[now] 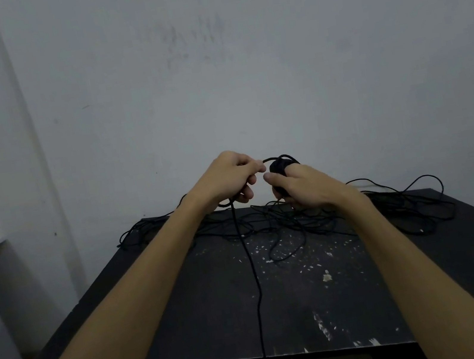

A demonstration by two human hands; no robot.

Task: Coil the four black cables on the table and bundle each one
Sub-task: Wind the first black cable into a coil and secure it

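Head view: your right hand (pixel 303 187) grips the coil (pixel 280 166); left hand (pixel 229 177), at nine o'clock, pinches the cable (pixel 247 259). Wrap tight, even turns.

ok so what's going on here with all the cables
A person is winding a black cable into a small coil around the fingers of the right hand. The left hand pinches the strand feeding it, which trails down off the table. A loose tangle lies across the far side.
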